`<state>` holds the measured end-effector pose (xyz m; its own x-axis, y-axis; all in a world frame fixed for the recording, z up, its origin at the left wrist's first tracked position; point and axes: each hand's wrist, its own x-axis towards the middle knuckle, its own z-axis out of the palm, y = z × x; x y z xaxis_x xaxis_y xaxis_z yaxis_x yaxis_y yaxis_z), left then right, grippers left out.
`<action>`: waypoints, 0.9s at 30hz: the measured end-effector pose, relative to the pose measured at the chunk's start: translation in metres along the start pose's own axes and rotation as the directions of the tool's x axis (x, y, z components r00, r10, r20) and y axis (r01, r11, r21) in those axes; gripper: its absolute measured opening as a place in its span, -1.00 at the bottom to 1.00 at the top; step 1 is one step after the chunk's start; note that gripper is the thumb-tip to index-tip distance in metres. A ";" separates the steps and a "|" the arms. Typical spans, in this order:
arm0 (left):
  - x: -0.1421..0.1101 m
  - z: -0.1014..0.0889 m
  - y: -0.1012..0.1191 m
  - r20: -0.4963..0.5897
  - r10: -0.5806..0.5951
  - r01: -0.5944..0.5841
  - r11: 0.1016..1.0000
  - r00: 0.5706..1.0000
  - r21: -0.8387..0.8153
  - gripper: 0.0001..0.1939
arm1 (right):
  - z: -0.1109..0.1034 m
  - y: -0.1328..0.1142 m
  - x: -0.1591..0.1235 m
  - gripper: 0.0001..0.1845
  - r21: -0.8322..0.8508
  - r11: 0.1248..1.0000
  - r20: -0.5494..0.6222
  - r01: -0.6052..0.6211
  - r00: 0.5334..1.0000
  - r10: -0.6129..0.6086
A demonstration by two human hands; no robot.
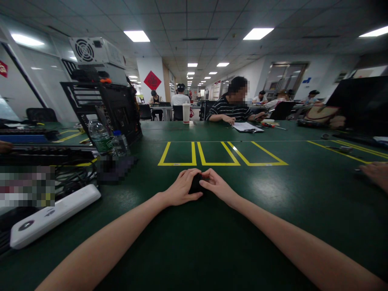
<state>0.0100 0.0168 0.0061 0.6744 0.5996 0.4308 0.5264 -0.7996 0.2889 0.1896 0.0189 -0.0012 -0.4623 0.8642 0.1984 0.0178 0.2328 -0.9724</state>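
Both my hands meet at the middle of the dark green table (212, 242), just in front of the yellow marked boxes (218, 155). My left hand (181, 188) is curled round a small black object (196, 184), fingers over its top. My right hand (216, 186) grips the same black object from the other side, thumb and fingers pinched on it. The object rests on or just above the table; most of it is hidden by my fingers.
A white power strip (51, 216) lies at the left, with cables, two water bottles (101, 139) and an open computer case (106, 105) behind. A person in a striped shirt (230, 109) sits across the table. Another person's hand (376, 173) rests at the right edge.
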 end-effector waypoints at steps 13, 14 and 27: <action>0.000 0.000 0.001 -0.002 -0.003 0.003 1.000 1.000 -0.006 -0.39 | -0.001 -0.005 -0.001 -0.66 0.047 0.999 0.072 -0.027 0.997 0.024; 0.001 0.000 0.000 -0.004 -0.003 0.003 1.000 1.000 -0.006 -0.39 | -0.001 -0.005 -0.001 -0.66 0.058 0.998 0.077 -0.021 0.997 0.017; 0.000 0.000 -0.001 0.006 -0.016 0.016 1.000 1.000 -0.013 -0.38 | -0.003 0.002 0.001 -0.68 -0.006 0.998 0.011 -0.061 0.998 0.061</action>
<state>0.0100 0.0174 0.0059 0.6688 0.6126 0.4212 0.5305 -0.7902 0.3069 0.1913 0.0217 -0.0029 -0.4704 0.8717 0.1372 0.0516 0.1823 -0.9819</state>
